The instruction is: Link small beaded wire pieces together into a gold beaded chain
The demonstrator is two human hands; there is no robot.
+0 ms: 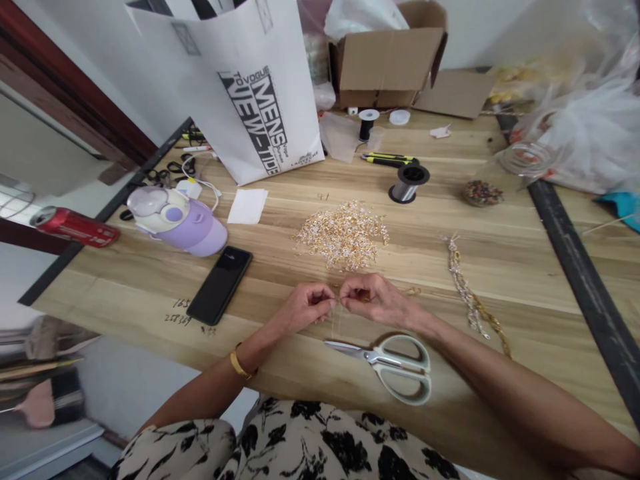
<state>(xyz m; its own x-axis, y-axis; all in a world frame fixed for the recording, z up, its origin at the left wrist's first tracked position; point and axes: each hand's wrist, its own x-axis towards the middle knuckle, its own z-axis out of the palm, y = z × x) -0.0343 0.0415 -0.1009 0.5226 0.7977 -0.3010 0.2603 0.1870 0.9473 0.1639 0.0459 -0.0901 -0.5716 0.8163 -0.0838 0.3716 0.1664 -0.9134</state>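
Note:
My left hand (311, 305) and my right hand (367, 297) meet fingertip to fingertip above the near middle of the table, both closed in a pinch. A fine pale thread (333, 327) runs between them and hangs down; any small piece at the fingertips is too tiny to make out. Just beyond lies a loose heap of small gold and silver jewellery pieces (345, 235). Scissors with pale handles (400, 367) rest below my right hand. To the right, finished-looking strands of silver and gold pieces (467, 287) lie along the wood.
Left of my hands are a black phone (220, 285), a lilac bottle (193, 223) and a red can (75, 225). Behind the heap stand a wire spool (409, 183), yellow-black cutters (390, 160), a white paper bag (270, 87) and a cardboard box (387, 63). A bead jar (484, 192) lies rightward.

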